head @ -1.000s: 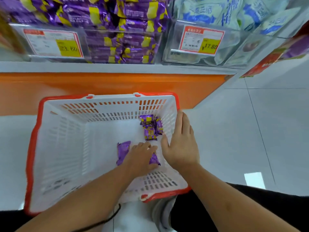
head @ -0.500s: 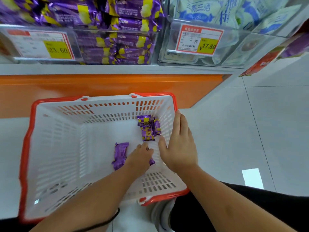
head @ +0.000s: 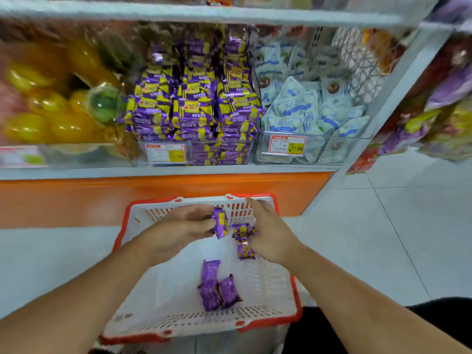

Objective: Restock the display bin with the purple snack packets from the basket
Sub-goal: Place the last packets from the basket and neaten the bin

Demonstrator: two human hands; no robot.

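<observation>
Left hand (head: 187, 226) pinches a purple-and-yellow foil snack packet (head: 221, 223) above the white, red-rimmed plastic basket (head: 296, 297); right hand (head: 268, 233), fingers relaxed, rests near its far-right corner.

Camera: one wide-angle head view, no second.
Facing: forward and down, over both forearms.
Near: white basket (head: 286, 306) on the floor, close below.
Farther: display bin (head: 219, 154) on the shelf ahead, blurred.
</observation>
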